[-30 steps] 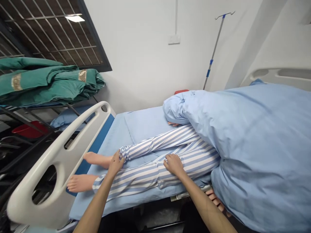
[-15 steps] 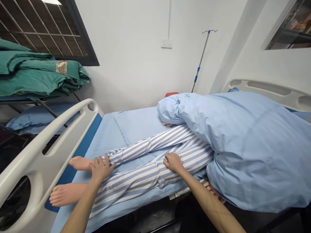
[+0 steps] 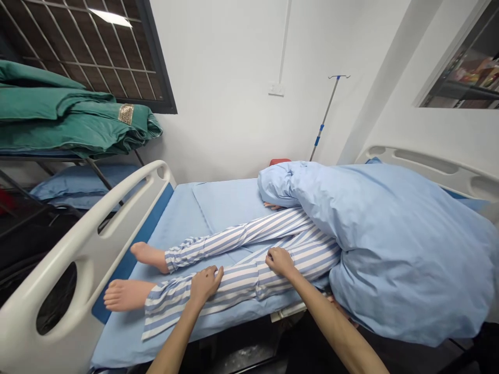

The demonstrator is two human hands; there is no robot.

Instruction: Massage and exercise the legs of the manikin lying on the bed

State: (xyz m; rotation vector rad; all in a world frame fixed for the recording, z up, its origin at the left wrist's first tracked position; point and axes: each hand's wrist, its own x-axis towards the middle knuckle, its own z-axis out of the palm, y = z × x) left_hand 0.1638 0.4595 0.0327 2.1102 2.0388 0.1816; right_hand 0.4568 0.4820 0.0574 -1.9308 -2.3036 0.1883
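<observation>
A mannequin in blue-and-white striped trousers (image 3: 234,283) lies on the bed, its bare feet (image 3: 130,295) towards the left end. My left hand (image 3: 206,285) is on the lower part of the near trouser leg, its fingers bent over the cloth. Higher up on that same leg, around the knee or thigh, my right hand (image 3: 279,261) is closed with its fingers curled on the fabric. A light blue quilt (image 3: 390,244) is heaped over the mannequin's upper body, just right of my right hand. Part of a mannequin hand (image 3: 272,205) shows from under its far edge.
The white footboard (image 3: 83,244) rises at the left, and the headboard (image 3: 424,158) stands at the far right. Behind the bed are an IV pole (image 3: 325,117) and a wall socket (image 3: 276,89). Folded green covers (image 3: 78,122) lie on a rack at the left.
My left hand has moved from the far leg's ankle to the near leg's shin, its spread fingers now bent. My right hand stays on the trousers. The camera view has shifted somewhat.
</observation>
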